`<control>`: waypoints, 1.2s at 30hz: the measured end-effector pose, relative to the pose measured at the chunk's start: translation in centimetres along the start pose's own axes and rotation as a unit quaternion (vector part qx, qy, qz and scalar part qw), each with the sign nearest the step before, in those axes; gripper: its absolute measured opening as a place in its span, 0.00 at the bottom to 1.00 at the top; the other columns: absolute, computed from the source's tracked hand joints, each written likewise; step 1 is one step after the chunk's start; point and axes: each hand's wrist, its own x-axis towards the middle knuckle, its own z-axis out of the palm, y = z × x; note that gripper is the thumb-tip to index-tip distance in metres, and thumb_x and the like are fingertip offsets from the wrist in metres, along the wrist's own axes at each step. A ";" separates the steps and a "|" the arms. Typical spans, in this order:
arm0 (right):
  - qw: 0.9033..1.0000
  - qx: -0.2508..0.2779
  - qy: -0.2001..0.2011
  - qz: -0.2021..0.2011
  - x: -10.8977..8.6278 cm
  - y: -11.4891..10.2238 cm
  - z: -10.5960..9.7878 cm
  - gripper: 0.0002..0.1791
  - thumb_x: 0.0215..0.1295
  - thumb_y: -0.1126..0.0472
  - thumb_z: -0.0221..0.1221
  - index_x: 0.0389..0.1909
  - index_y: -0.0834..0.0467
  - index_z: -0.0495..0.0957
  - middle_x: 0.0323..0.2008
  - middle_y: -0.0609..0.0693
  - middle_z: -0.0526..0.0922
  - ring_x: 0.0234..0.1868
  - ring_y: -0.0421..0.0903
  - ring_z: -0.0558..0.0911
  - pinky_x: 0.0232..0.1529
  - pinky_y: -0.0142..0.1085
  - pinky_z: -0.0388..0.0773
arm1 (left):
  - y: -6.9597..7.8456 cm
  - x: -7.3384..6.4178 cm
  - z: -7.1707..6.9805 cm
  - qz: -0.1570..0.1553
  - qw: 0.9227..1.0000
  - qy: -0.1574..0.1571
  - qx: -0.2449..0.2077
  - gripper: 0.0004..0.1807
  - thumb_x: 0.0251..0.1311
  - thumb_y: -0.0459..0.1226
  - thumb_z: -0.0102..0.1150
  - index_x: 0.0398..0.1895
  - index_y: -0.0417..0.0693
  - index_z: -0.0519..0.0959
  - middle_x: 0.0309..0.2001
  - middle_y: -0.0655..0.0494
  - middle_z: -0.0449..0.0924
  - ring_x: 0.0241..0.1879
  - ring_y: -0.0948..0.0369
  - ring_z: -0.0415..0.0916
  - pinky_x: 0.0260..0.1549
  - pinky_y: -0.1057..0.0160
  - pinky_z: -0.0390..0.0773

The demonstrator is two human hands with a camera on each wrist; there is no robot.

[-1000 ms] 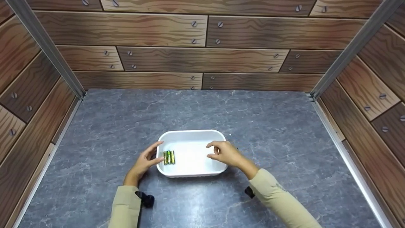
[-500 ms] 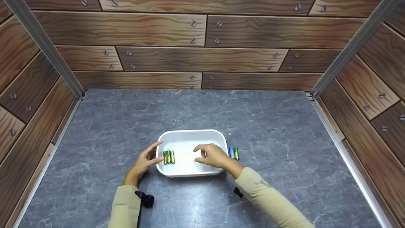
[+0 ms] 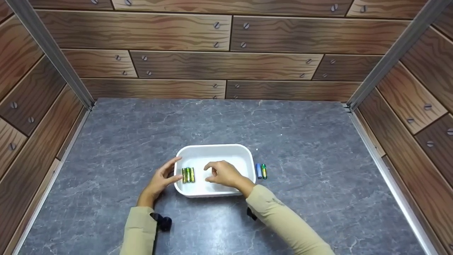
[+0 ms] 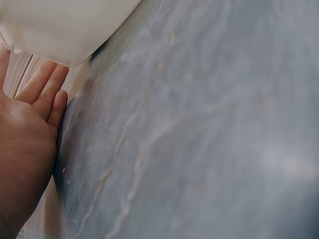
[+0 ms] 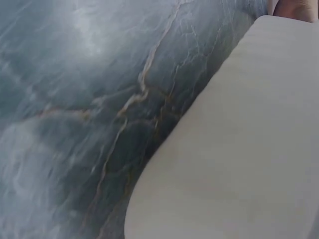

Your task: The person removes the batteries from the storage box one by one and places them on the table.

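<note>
A white rectangular tray (image 3: pixel 216 151) stands on the table, with several green-gold batteries (image 3: pixel 188 175) side by side inside its left end. My left hand (image 3: pixel 159 181) rests at the tray's left side, thumb over the rim by the batteries; the left wrist view shows straight fingers (image 4: pixel 44 82) beside the tray's outer wall. Over the tray's middle is my right hand (image 3: pixel 226 174), thumb and index finger bent towards each other with a gap. Whether something thin or pale sits between their tips cannot be told. The tray wall hides most of this hand in the right wrist view.
Right of the tray, a blue battery (image 3: pixel 258 170) and a green battery (image 3: pixel 264 171) lie next to each other on the grey marbled table (image 3: pixel 311 141). Wood-patterned walls (image 3: pixel 177 65) with metal corner posts (image 3: pixel 58 60) enclose the back and both sides.
My right hand has moved left from the tray's right rim to its middle, its finger pose much the same. The blue and green batteries outside have come into view. My left hand has stayed put.
</note>
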 end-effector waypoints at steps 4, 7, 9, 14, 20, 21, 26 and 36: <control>1.000 0.006 -0.001 0.009 0.7 -0.2 0.6 0.19 0.57 0.58 0.67 0.49 0.60 0.81 0.21 0.53 0.80 0.21 0.36 0.66 0.29 0.28 0.64 | -0.2 0.1 -0.1 0.005 1.000 -0.006 -0.001 0.38 0.55 0.27 0.63 0.71 0.36 0.60 0.69 0.33 0.63 0.63 0.63 0.68 0.58 0.75 0.68; 1.000 0.007 0.000 0.018 1.2 -0.3 1.1 0.20 0.56 0.58 0.67 0.49 0.60 0.81 0.23 0.54 0.81 0.21 0.35 0.66 0.28 0.27 0.64 | -0.2 0.0 -0.1 0.007 1.000 -0.008 -0.003 0.38 0.56 0.27 0.63 0.71 0.36 0.60 0.69 0.33 0.63 0.63 0.64 0.68 0.59 0.75 0.67; 1.000 0.006 0.000 0.026 1.5 -0.4 1.5 0.21 0.55 0.57 0.68 0.49 0.60 0.80 0.23 0.52 0.80 0.22 0.35 0.66 0.28 0.27 0.63 | -0.2 0.0 -0.1 0.007 1.000 -0.008 -0.004 0.38 0.56 0.27 0.62 0.71 0.36 0.60 0.69 0.32 0.63 0.62 0.65 0.69 0.58 0.74 0.68; 0.999 0.008 0.002 0.043 2.1 -0.5 2.1 0.24 0.51 0.56 0.70 0.51 0.58 0.80 0.23 0.48 0.77 0.23 0.35 0.66 0.28 0.27 0.62 | -0.1 -0.1 -0.1 0.001 1.000 -0.004 -0.003 0.38 0.56 0.28 0.63 0.71 0.36 0.60 0.69 0.32 0.63 0.60 0.67 0.70 0.58 0.73 0.69; 0.998 0.009 -0.002 0.055 2.6 -0.8 2.6 0.29 0.49 0.56 0.72 0.54 0.57 0.78 0.23 0.47 0.77 0.23 0.35 0.66 0.28 0.27 0.62 | -0.2 0.0 -0.1 -0.007 1.000 0.007 0.001 0.38 0.55 0.28 0.64 0.70 0.38 0.61 0.69 0.34 0.64 0.61 0.66 0.70 0.57 0.72 0.70; 0.998 0.008 -0.005 0.058 2.7 -0.9 2.7 0.30 0.49 0.56 0.72 0.55 0.56 0.77 0.23 0.46 0.76 0.23 0.35 0.66 0.28 0.27 0.62 | -0.2 0.0 0.0 -0.007 1.000 0.009 0.001 0.38 0.55 0.28 0.64 0.70 0.38 0.62 0.69 0.34 0.64 0.61 0.65 0.70 0.57 0.72 0.70; 0.997 0.006 -0.016 0.074 3.3 -1.2 3.1 0.36 0.46 0.55 0.73 0.60 0.55 0.75 0.21 0.42 0.71 0.22 0.35 0.66 0.27 0.26 0.61 | -0.2 -0.1 -0.1 -0.005 1.000 0.010 -0.003 0.38 0.55 0.27 0.64 0.70 0.37 0.62 0.68 0.34 0.65 0.60 0.66 0.71 0.58 0.73 0.69; 0.996 -0.013 -0.027 0.081 4.0 -1.6 3.8 0.38 0.45 0.54 0.74 0.61 0.56 0.74 0.28 0.48 0.78 0.27 0.38 0.68 0.31 0.29 0.66 | -0.2 -0.1 -0.2 -0.009 1.000 0.005 -0.009 0.38 0.55 0.27 0.63 0.71 0.39 0.62 0.71 0.38 0.63 0.60 0.71 0.70 0.58 0.76 0.68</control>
